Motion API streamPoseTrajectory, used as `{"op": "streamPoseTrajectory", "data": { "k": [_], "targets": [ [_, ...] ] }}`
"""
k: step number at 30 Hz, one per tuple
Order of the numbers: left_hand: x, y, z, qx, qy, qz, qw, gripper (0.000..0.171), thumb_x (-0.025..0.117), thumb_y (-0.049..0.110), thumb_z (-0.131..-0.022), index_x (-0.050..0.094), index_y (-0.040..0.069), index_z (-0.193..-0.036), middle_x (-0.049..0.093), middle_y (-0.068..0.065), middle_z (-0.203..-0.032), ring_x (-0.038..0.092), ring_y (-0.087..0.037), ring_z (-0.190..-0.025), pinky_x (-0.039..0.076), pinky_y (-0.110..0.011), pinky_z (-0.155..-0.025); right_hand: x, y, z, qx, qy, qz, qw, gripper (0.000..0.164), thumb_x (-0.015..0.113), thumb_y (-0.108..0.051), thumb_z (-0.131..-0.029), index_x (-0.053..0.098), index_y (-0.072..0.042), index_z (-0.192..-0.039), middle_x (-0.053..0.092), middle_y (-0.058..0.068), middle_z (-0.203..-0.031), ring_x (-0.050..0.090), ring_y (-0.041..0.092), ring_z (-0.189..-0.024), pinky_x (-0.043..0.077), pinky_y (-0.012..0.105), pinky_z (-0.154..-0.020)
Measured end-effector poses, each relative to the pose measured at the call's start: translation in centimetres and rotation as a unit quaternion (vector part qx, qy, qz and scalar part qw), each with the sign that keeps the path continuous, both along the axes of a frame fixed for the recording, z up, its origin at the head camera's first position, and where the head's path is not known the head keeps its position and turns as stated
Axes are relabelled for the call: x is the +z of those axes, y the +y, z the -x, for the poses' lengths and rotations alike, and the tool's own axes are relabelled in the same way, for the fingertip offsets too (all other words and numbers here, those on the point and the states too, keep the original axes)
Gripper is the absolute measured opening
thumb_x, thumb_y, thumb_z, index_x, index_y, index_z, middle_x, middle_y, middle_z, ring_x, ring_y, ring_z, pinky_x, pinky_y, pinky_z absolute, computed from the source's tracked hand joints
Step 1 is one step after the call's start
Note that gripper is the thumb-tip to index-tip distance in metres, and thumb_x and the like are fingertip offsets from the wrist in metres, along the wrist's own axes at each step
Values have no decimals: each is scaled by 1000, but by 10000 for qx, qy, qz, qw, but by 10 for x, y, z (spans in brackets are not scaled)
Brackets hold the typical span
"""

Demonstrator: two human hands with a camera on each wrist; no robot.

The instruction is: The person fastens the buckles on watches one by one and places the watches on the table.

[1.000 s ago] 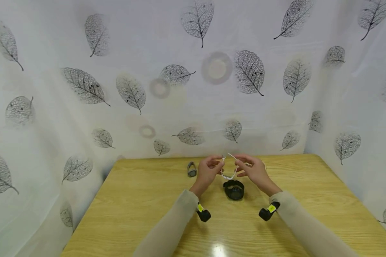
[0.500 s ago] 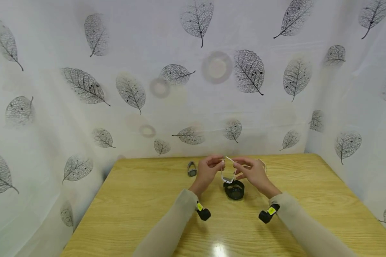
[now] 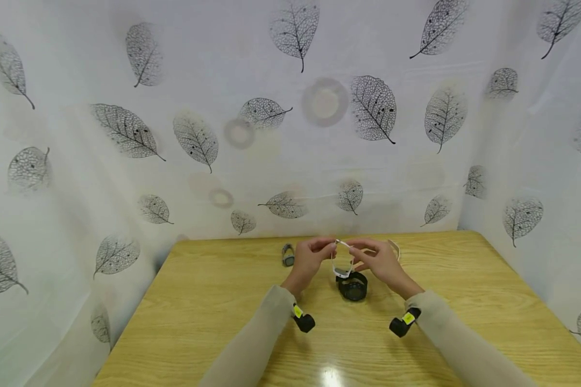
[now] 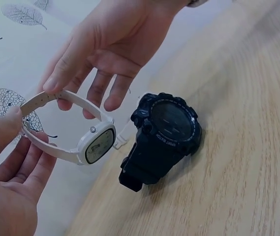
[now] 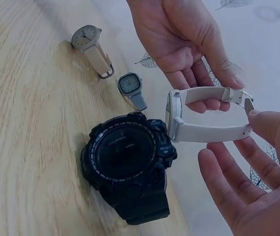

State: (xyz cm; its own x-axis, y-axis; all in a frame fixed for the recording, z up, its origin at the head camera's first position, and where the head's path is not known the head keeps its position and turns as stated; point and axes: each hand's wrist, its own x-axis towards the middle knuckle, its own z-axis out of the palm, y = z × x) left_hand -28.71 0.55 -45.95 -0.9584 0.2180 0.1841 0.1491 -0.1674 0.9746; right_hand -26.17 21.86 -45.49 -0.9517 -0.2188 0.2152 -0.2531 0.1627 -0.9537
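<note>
A white wristwatch (image 3: pixel 341 273) with a squarish face hangs between both hands, its strap curved into a loop. My left hand (image 3: pixel 308 262) pinches the buckle end of the strap (image 5: pixel 208 93) between thumb and fingers. The thumb and fingertips of my right hand (image 3: pixel 378 263) pinch the other strap end (image 4: pixel 39 101), whose tip meets the buckle. The watch face (image 4: pixel 100 146) points away from the hands, its crown showing in the left wrist view. Just below, a chunky black sports watch (image 3: pixel 354 287) rests on the table, its strap fastened round.
Left of my left hand lies a grey watch (image 3: pixel 288 256). In the right wrist view a square grey watch (image 5: pixel 130 84) and a round-faced beige watch (image 5: pixel 87 38) lie apart. A pale strap (image 3: pixel 395 248) shows behind my right hand. A leaf-patterned curtain (image 3: pixel 290 161) borders the wooden table (image 3: pixel 198 301).
The strap's free end has come leftward and down to the buckle, closing the loop. The white watch has sunk slightly toward the black one, and my hands have drawn a little closer together.
</note>
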Motion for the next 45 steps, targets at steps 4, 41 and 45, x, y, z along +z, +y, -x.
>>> {"op": "streamPoseTrajectory", "data": {
  "k": [4, 41, 45],
  "targets": [
    [3, -1, -2, 11, -182, 168, 9997, 19, 75, 14, -96, 78, 2, -109, 77, -10, -93, 74, -27, -88, 61, -35, -84, 2, -2, -1, 65, 83, -170, 9998, 33, 66, -23, -103, 69, -3, -129, 68, 22, -118, 70, 37, -90, 61, 56, -76],
    [13, -12, 3, -340, -414, 183, 9984, 28, 75, 26, -97, 76, 1, -111, 73, -21, -108, 71, -20, -87, 59, -36, -91, 4, -13, 2, 527, -135, -351, 9979, 38, 69, -22, -101, 63, -2, -133, 70, 21, -108, 69, 38, -93, 59, 58, -82],
    [18, -17, 2, -341, -406, 22, 9986, 31, 75, 26, -96, 74, -3, -110, 74, -13, -99, 70, -21, -86, 58, -38, -93, 6, -12, 0, 530, -231, -255, 9980, 35, 68, -24, -102, 65, -5, -131, 70, 17, -113, 68, 37, -96, 58, 57, -84]
  ]
}}
